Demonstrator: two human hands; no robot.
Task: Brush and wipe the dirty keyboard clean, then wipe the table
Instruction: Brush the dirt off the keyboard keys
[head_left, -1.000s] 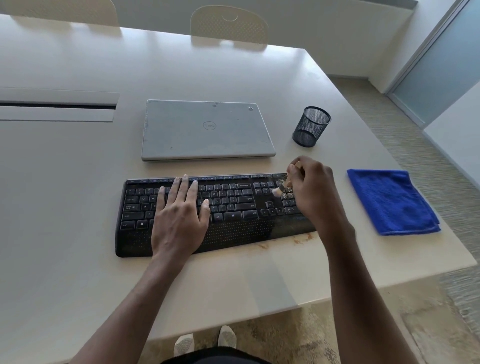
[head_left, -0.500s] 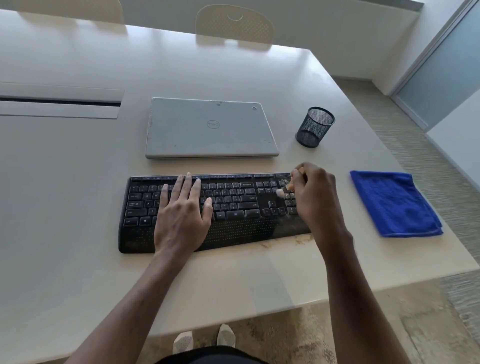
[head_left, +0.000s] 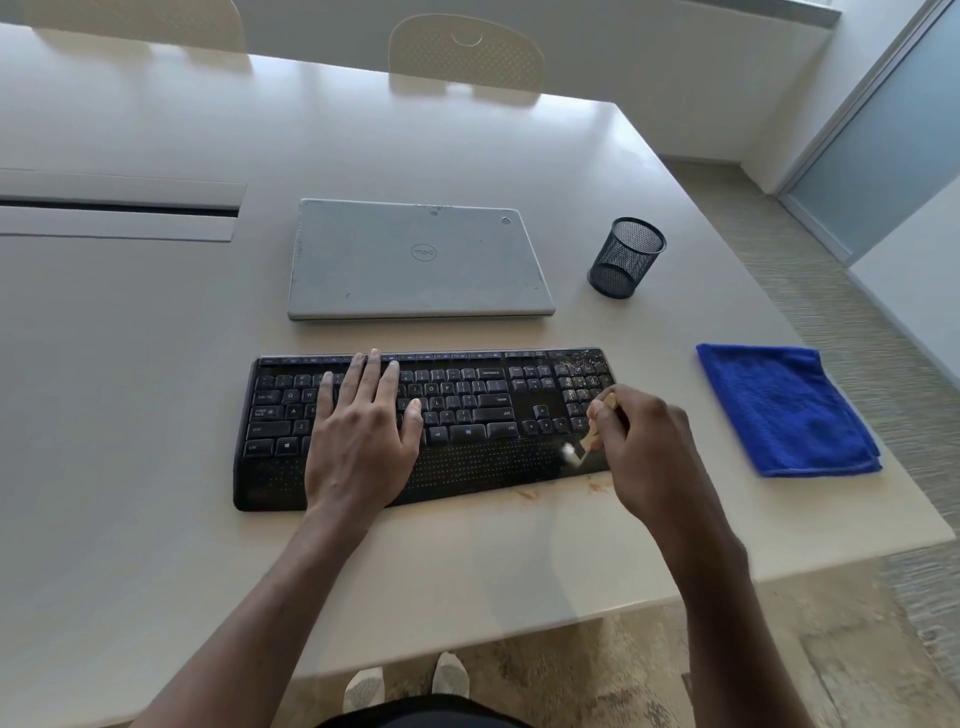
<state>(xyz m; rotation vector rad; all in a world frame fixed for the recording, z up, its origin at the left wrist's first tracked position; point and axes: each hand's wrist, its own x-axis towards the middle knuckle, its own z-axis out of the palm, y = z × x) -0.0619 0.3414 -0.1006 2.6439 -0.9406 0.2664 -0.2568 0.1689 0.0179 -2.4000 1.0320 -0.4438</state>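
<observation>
A black keyboard (head_left: 467, 415) lies on the cream table (head_left: 130, 415), with crumbs on its number pad at the right end. My left hand (head_left: 363, 441) rests flat on the left-middle keys, fingers spread. My right hand (head_left: 639, 452) is closed around a small wooden-handled brush (head_left: 584, 441), whose pale bristles touch the palm rest at the keyboard's lower right corner. Brownish smears (head_left: 561, 491) mark the table just below that corner. A folded blue cloth (head_left: 784, 410) lies to the right of the keyboard.
A closed grey laptop (head_left: 415, 260) sits behind the keyboard. A black mesh pen cup (head_left: 626, 257) stands to its right. A cable slot (head_left: 119, 210) runs at the left. The table's edge lies just past the cloth. Two chairs (head_left: 467, 57) stand at the far side.
My right hand has swept the brush down from the number pad's upper keys to the palm rest at the lower right corner. My left hand has stayed on the keys.
</observation>
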